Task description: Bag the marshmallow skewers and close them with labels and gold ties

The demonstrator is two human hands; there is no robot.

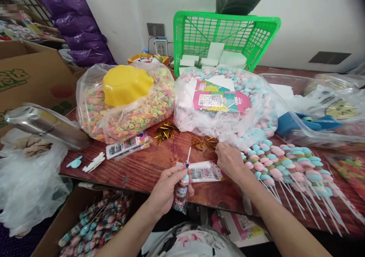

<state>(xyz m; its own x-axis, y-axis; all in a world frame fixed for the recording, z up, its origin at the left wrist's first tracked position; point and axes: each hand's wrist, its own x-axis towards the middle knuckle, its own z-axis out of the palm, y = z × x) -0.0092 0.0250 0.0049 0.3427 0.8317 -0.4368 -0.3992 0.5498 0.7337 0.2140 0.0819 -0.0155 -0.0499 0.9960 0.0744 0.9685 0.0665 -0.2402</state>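
Over the wooden worktop point(148, 165), my left hand point(167, 188) pinches a bagged candy skewer point(182, 190), stick rising above the grip; my right hand point(229, 160) pinches gold twist ties point(205, 143).

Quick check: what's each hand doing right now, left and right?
Left hand: closed around a bagged candy skewer, stick pointing up.
Right hand: fingers at the gold twist ties; whether it grips one cannot be told.

Bright even daylight; soft shadows; glare on plastic bags point(125, 101); wide-angle bending at edges; top-left corner pixelated.
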